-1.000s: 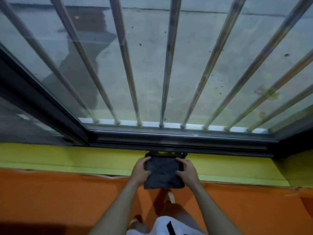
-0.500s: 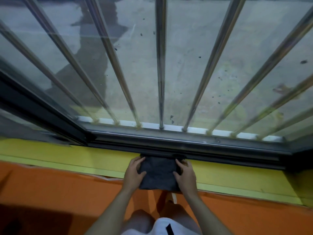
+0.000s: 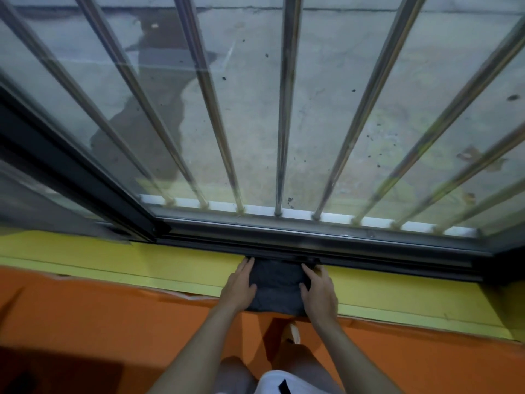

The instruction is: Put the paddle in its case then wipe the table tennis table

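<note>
A folded dark grey cloth (image 3: 277, 285) lies on the yellow window sill (image 3: 142, 263), its far edge against the dark window track. My left hand (image 3: 240, 288) rests on the cloth's left edge with fingers straight and the thumb on the fabric. My right hand (image 3: 316, 292) lies on its right edge the same way. No paddle, case or table tennis table is in view.
Behind the sill is a sliding window frame (image 3: 312, 240) with glass and slanted metal bars (image 3: 281, 115) outside it. Below the sill runs an orange wall (image 3: 113, 322). My legs and one shoe (image 3: 292, 332) show at the bottom.
The cloth, held up in both hands a second ago, has moved forward and down onto the sill against the window track. My fingers have straightened along its sides.
</note>
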### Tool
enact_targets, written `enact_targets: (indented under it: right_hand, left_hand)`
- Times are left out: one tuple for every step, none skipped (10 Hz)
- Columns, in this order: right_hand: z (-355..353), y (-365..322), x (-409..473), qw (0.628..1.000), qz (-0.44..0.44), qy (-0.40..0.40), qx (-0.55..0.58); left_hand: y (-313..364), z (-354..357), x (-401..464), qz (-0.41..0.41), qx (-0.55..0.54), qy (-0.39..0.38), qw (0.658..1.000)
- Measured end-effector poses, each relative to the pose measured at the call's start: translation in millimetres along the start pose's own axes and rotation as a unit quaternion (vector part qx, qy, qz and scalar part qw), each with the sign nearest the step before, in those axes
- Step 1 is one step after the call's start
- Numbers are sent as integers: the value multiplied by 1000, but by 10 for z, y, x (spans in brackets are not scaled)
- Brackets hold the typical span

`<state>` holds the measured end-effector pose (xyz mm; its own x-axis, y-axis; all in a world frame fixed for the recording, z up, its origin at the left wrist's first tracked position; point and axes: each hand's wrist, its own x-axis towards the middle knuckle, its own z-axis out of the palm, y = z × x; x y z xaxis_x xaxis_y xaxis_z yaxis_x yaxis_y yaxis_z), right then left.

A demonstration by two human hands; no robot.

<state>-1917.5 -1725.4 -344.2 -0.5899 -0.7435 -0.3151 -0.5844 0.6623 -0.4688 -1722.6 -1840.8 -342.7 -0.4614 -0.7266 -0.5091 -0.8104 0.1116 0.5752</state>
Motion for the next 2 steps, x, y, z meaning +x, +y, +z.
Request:
enact_targets:
  right_hand:
    - [-87, -11, -97, 999, 17, 41, 16]
    - [-152, -22, -177, 995, 3, 83, 63]
  left_hand:
    - [-96, -169, -98, 28, 3, 15, 999]
    - [-125, -379, -205, 57, 32, 58, 996]
